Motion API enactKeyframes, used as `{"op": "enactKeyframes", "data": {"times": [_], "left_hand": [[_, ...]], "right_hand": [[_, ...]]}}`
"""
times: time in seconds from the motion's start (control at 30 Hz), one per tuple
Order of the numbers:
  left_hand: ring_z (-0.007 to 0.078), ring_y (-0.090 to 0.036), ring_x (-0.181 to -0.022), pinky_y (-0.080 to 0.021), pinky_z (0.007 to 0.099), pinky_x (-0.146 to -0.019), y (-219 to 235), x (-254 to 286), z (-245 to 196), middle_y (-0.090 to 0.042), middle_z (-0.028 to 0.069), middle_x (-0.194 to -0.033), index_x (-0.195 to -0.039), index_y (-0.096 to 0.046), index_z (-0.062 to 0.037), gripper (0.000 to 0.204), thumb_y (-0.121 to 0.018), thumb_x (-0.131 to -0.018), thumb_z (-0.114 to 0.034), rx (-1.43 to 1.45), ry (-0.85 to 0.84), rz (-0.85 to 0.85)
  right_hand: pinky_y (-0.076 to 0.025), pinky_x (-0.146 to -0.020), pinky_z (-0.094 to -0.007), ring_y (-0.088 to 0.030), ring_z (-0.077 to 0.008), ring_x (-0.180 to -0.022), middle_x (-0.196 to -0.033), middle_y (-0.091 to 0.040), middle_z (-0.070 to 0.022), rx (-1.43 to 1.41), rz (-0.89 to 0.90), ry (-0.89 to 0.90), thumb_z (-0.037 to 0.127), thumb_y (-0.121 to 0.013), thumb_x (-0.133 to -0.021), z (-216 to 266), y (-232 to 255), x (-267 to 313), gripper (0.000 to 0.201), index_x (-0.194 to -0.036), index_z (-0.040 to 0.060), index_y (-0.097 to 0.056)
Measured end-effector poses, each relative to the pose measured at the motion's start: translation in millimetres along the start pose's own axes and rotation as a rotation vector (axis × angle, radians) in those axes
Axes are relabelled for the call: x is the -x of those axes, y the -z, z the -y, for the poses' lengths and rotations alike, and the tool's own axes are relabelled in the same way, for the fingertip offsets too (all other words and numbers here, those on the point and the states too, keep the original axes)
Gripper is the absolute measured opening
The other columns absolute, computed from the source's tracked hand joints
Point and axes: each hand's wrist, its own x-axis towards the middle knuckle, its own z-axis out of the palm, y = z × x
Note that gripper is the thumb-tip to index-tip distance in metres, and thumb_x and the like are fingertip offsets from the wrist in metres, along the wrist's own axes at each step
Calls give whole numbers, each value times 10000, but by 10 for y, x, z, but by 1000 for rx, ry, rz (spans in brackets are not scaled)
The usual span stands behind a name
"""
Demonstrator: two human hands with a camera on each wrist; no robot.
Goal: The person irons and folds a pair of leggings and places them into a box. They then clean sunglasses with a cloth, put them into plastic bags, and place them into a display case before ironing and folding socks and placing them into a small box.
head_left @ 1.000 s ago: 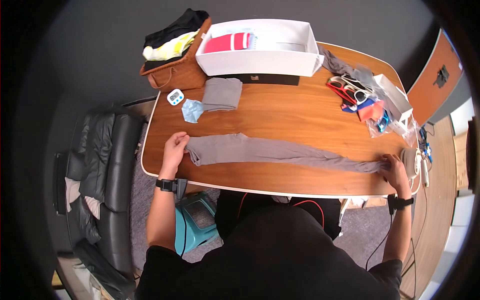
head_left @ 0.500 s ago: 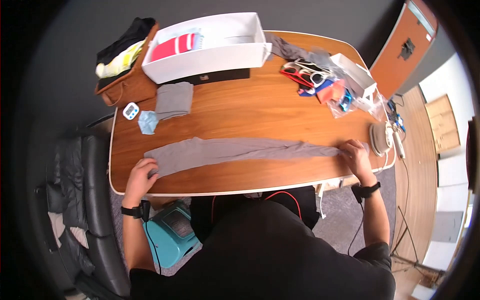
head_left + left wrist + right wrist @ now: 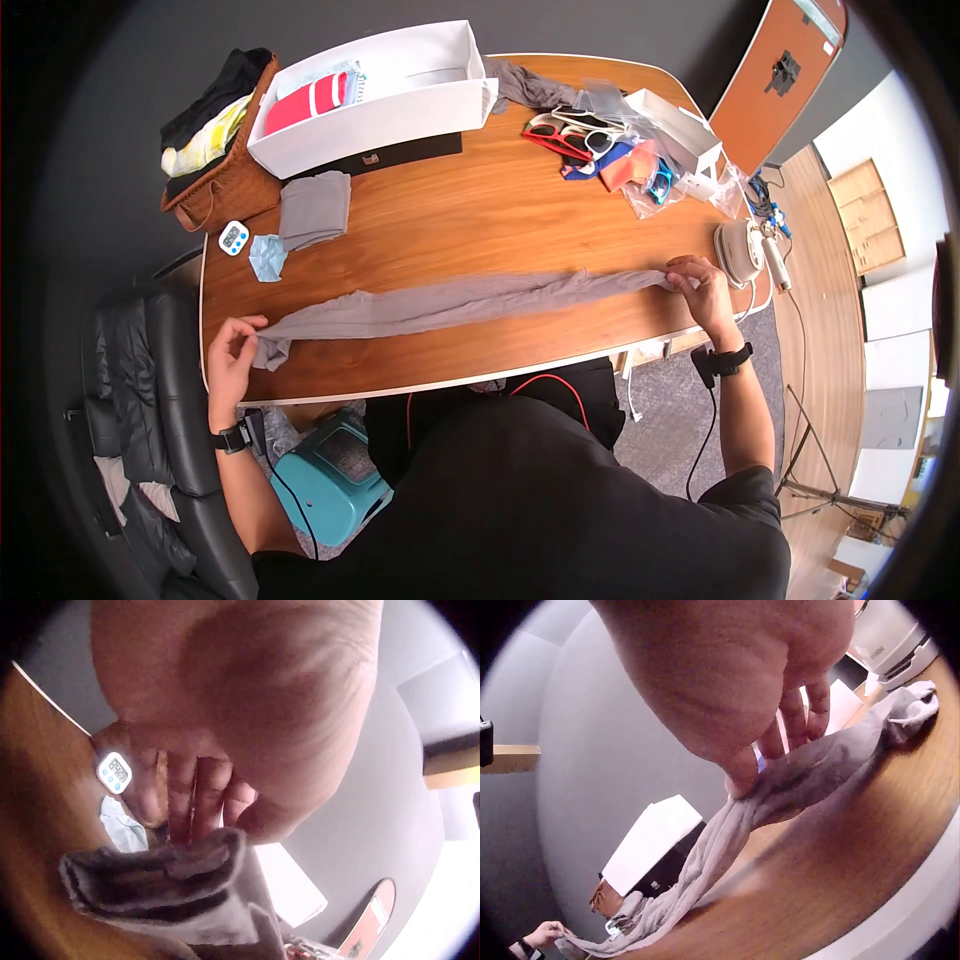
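As wrinkled gray cloth (image 3: 430,308) stretches ribbon-like | left hand (image 3: 231,358), right hand (image 3: 705,297) | grip: each pinching fabric

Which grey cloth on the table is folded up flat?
The folded cloth beside the blue mask; the long cloth stretches between left hand and right hand, and the crumpled cloth lies far back.

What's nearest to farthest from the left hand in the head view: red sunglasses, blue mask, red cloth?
From the left hand:
1. Blue mask, ahead, slightly right
2. Red cloth, in the white box
3. Red sunglasses, right of the box
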Motion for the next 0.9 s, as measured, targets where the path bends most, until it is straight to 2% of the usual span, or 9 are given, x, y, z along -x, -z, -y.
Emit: {"op": "enactKeyframes", "data": {"times": [0.13, 0.2, 0.23, 0.27, 0.47, 0.6, 0.7, 0.83, 0.9], "left_hand": [[163, -664, -1122, -495, 316, -1003, 120, -82, -133, -752, 131, -1203, -1057, -543, -63, 47, -534, -1070, -18, 88, 6, -29], [156, -675, -1082, -507, 304, -975, 160, -95, -225, -757, 142, -1176, -1065, -550, -66, 39, -539, -1076, -30, 212, 12, -45], [150, -681, -1050, -518, 296, -952, 221, -98, -178, -758, 147, -1161, -1087, -559, -63, 36, -534, -1086, -37, 155, 13, -44], [140, -678, -1067, -514, 288, -960, 256, -113, -143, -761, 126, -1154, -1107, -577, -55, 22, -564, -1088, -52, 152, 56, -29], [27, -542, -821, -421, 223, -705, 178, -292, -80, -627, -48, -878, -1038, -638, -43, 48, -674, -1029, -13, 26, 122, 219], [42, -646, -884, -495, 219, -780, 174, -346, -99, -713, -23, -928, -1069, -677, -32, 96, -730, -991, -16, 47, 235, 270], [43, -661, -895, -501, 222, -788, 170, -374, -62, -739, -11, -947, -1097, -692, -27, 121, -741, -987, -24, 91, 278, 318], [36, -647, -888, -503, 219, -810, 125, -503, 37, -727, -36, -948, -1119, -684, -27, 144, -733, -985, -4, 62, 266, 346], [44, -652, -884, -508, 228, -812, 64, -570, 181, -726, -26, -951, -1120, -687, -19, 133, -727, -994, -16, -3, 211, 265]], "right_hand": [[-571, -895, -404, -733, -331, -1002, -1063, -775, -135, -11, -22, 26, 82, -793, -907, 4, 34, -30, 130, -999, -10, -789], [-573, -900, -409, -732, -336, -995, -1049, -774, -139, 118, 18, 117, 74, -794, -901, 50, 76, -30, 127, -995, -12, -785], [-570, -910, -416, -731, -335, -1005, -1037, -772, -142, 123, 63, 82, 76, -796, -895, 69, 98, -25, 112, -974, -3, -783], [-565, -894, -430, -722, -341, -984, -1001, -764, -137, 159, 62, 148, 77, -794, -887, -38, 83, -21, 98, -947, 4, -768], [-536, -846, -459, -694, -367, -930, -942, -741, -135, 294, 27, 241, 52, -774, -871, -16, 5, -19, 66, -918, 20, -742], [-534, -833, -462, -680, -387, -909, -920, -722, -165, 318, -8, 194, 37, -757, -888, -111, 29, -5, 66, -915, -11, -721], [-534, -829, -461, -677, -391, -903, -911, -711, -178, 319, -4, 156, 32, -750, -893, -176, 45, -1, 68, -918, -20, -714], [-534, -814, -467, -680, -406, -909, -940, -712, -189, 387, 5, 158, 39, -741, -905, -214, 24, -45, 77, -941, -25, -716], [-533, -813, -474, -676, -405, -911, -944, -714, -190, 425, 3, 190, 47, -739, -909, -173, -24, -94, 80, -941, -23, -717]]}}
